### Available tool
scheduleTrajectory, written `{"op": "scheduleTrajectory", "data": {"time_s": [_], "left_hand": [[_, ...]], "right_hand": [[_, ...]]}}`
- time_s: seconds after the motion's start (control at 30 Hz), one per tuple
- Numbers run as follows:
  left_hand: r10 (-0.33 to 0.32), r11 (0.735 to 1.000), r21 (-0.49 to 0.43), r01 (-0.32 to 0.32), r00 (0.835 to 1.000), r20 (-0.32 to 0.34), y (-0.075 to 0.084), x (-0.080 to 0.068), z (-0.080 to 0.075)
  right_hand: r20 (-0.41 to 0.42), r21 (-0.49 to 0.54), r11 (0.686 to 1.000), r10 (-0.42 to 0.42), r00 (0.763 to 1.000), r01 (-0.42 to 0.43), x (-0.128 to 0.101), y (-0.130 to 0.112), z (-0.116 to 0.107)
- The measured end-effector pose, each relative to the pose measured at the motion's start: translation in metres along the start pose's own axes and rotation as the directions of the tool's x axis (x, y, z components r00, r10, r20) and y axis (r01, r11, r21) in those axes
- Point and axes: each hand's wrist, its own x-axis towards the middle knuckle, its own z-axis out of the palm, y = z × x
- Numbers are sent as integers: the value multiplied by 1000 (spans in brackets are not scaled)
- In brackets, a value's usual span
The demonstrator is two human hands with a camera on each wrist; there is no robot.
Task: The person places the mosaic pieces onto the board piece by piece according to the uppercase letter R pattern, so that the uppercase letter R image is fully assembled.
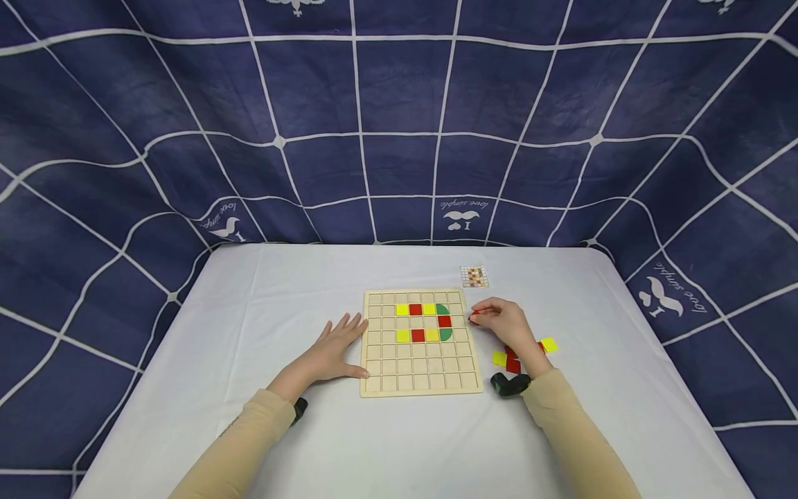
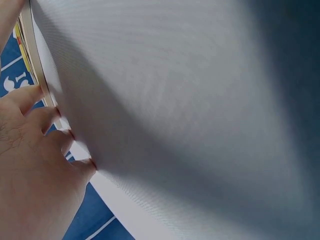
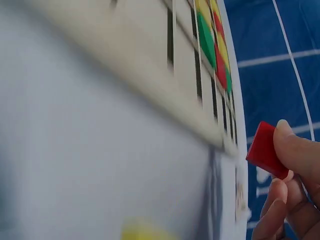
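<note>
A red square tile (image 3: 264, 150) sits pinched in the fingertips of the right hand (image 1: 508, 324), just off the 3 o'clock edge of the wooden grid board (image 1: 419, 378). The board carries yellow, red and green pieces in its upper rows. The left hand (image 1: 337, 350) lies flat and open on the white table (image 1: 262, 291), fingers touching the board's 9 o'clock edge. Loose yellow and red tiles (image 1: 548, 344) lie near the right wrist; a small pattern card (image 1: 474, 276) sits at the board's 1 o'clock.

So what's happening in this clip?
A person is filling a wooden grid board on a white table with coloured tiles. The right hand pinches a red tile beside the board's right edge. The left hand lies flat against its left edge. More loose tiles lie to the right.
</note>
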Motion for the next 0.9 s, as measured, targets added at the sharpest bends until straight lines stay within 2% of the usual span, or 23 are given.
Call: {"op": "scheduleTrajectory", "data": {"time_s": [0.23,0.43,0.73,0.9], "left_hand": [[9,1000,17,-9,1000,-3,-1,0,0],[8,1000,15,-8,1000,-1,0,0,0],[2,1000,15,-3,1000,5,1,0,-1],[5,1000,15,-5,1000,2,1,-1,-1]], "right_hand": [[73,32,997,-76,994,74,4,-28,49],[126,40,991,-129,984,125,8,-46,79],[156,-9,987,-160,975,163,14,-54,101],[170,-82,975,-189,967,205,15,-56,107]]}}
